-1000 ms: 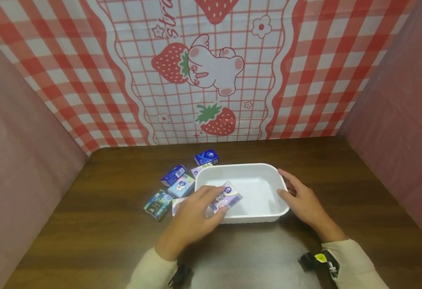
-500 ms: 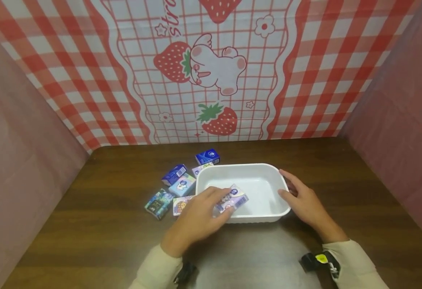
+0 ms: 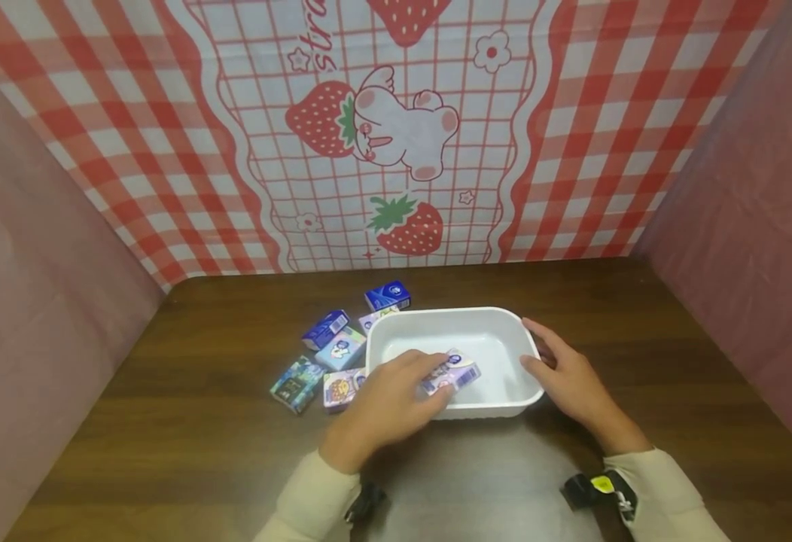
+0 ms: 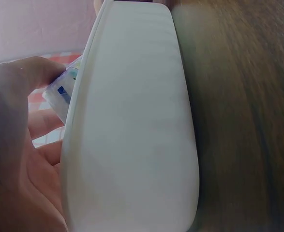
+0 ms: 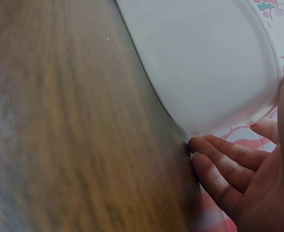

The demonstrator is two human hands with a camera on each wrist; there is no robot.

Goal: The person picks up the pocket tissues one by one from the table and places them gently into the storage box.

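Pinching purple-and-white packet (image 3: 462, 369) in left hand (image 3: 391, 403), over white tray (image 3: 498, 352); gripping tray's far-right end in right hand (image 3: 568, 380); small packs (image 3: 342, 349) beside tray's left end

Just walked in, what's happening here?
A person is working at a table with both hands. The left hand pinches a purple pack over the white tub, reaching across its near left rim. The right hand holds the tub at its right end. Six other packs lie on the table around the tub's left end. The left hand has not let go of its pack; I can't tell whether it touches the tub's floor.
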